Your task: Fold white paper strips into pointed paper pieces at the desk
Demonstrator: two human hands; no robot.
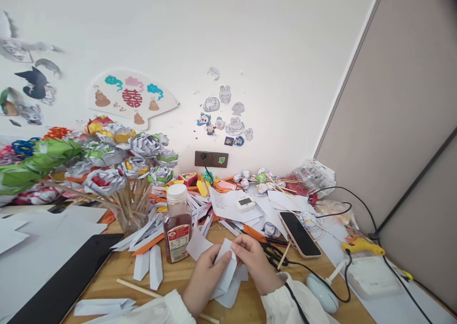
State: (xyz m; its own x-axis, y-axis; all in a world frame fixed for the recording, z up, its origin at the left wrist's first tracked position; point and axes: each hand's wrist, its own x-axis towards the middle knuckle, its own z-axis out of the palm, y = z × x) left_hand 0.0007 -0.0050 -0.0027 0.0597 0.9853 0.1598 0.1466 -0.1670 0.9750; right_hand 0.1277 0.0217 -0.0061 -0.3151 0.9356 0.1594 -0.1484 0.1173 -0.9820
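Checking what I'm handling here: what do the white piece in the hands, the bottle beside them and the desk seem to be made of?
The white piece, pinched between left hand and right hand, looks like thin matte paper: sharp creases. The bottle seems clear glossy plastic, possibly glass, with white cap, dark reddish contents showing through. The desk looks like light wood or wood-look laminate: visible grain.

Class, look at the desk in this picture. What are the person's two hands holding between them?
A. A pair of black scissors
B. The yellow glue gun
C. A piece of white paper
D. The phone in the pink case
C: the left hand and right hand both pinch a piece of white paper, while the scissors, glue gun and phone lie untouched on the desk.
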